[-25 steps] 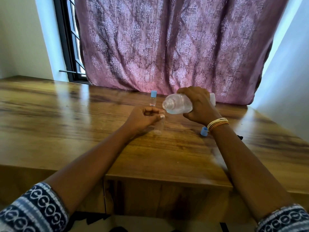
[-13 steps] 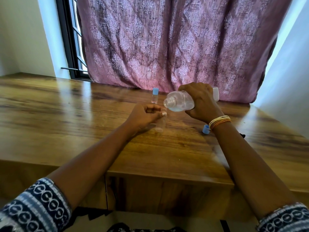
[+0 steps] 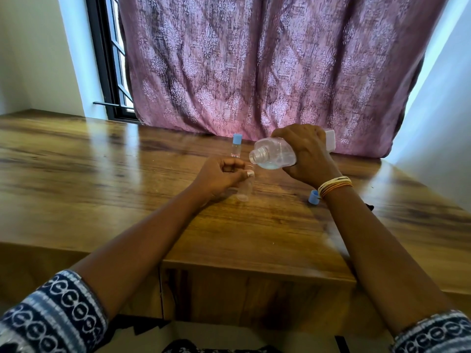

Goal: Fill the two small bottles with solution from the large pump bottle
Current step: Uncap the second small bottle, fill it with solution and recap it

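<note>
My right hand grips the large clear bottle, tipped on its side with its open neck pointing left; a little bluish solution lies in its lower side and no pump is on it. My left hand holds a small clear uncapped bottle upright on the wooden table, its mouth just below and left of the large bottle's neck. A second small bottle with a blue cap stands behind, near the curtain. A loose blue cap lies by my right wrist.
A purple patterned curtain hangs right behind the table's back edge. A black-framed window is at the back left. A small dark object peeks out to the right of my right forearm. The table's front edge runs below my forearms.
The large bottle's mouth has come slightly nearer the small bottle's mouth. Both hands keep their grips; the view shifted a little.
</note>
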Motion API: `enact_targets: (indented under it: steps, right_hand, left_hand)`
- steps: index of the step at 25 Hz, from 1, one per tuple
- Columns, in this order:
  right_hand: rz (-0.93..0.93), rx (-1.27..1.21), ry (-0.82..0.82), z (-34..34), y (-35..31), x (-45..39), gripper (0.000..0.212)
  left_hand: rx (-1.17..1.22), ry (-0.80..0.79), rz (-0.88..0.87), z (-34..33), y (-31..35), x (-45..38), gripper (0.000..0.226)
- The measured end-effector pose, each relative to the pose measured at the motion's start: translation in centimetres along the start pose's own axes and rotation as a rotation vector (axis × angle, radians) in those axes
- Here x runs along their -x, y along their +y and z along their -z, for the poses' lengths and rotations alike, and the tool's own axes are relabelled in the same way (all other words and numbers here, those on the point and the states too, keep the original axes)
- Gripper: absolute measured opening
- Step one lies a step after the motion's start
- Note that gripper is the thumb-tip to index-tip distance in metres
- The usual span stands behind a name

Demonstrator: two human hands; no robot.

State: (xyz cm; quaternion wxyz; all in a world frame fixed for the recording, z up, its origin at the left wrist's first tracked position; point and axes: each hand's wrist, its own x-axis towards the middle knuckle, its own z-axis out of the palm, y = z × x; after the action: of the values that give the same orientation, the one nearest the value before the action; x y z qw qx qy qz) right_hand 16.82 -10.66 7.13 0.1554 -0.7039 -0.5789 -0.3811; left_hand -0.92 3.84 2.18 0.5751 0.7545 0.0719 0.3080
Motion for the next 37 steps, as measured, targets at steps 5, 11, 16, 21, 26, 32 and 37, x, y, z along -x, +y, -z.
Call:
enact_targets:
  steps: [5, 11, 16, 21, 26, 32, 37]
  right_hand:
    - [-0.004, 0.02, 0.001, -0.17, 0.04, -0.02, 0.042]
    - [-0.002, 0.02, -0.002, -0.2, 0.08, 0.01, 0.042]
    - [0.001, 0.037, 0.0, -0.32, 0.2, 0.0, 0.043]
    - [0.005, 0.035, 0.009, -0.26, 0.24, -0.03, 0.043]
    - [0.001, 0.038, 0.01, -0.28, 0.37, 0.02, 0.043]
    - [-0.003, 0.045, 0.014, -0.32, 0.42, 0.01, 0.044]
    - [-0.006, 0.044, 0.01, -0.36, 0.41, 0.0, 0.045]
  left_hand:
    - [0.0, 0.015, -0.001, -0.02, -0.1, -0.08, 0.017]
    - [-0.019, 0.011, -0.014, -0.04, 0.05, -0.02, 0.018]
    - [0.007, 0.006, -0.005, -0.03, -0.01, -0.11, 0.019]
    - [0.027, 0.0, 0.007, -0.08, -0.01, -0.18, 0.02]
    - [0.023, 0.002, 0.026, -0.01, -0.57, -0.43, 0.026]
    - [0.035, -0.002, 0.016, -0.02, -0.76, -0.4, 0.028]
    - [0.024, 0.018, 0.025, -0.1, -0.85, -0.49, 0.031]
